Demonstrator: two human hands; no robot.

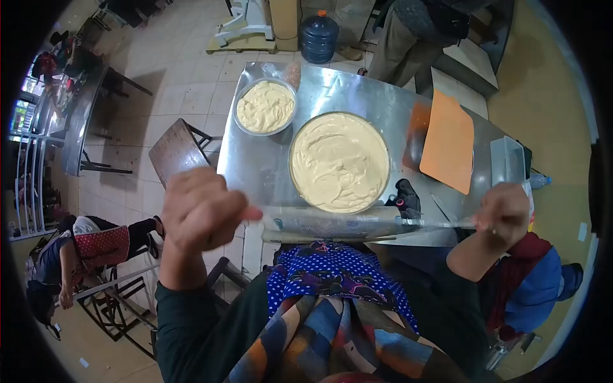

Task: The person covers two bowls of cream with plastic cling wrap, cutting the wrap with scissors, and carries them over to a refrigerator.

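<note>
My left hand (201,210) is closed in a fist, raised off the table's left edge. Out past the right side of the pan, my right hand (504,209) is closed too. Clear plastic wrap (440,224) runs taut between them as a thin, shiny, partly blurred band. Beneath it, a wrap roll (332,221) lies along the table edge nearest me. Just beyond the roll sits a large round pan of pale cream (338,163), its surface swirled. A smaller clear tub of similar cream (265,107) stands behind it to the left.
On the steel table (246,159) are an orange sheet (449,143), a black object (405,196) and a clear plastic container (507,163). A wooden chair (179,152) stands left. One person (408,38) stands behind the table; another (102,249) is at left.
</note>
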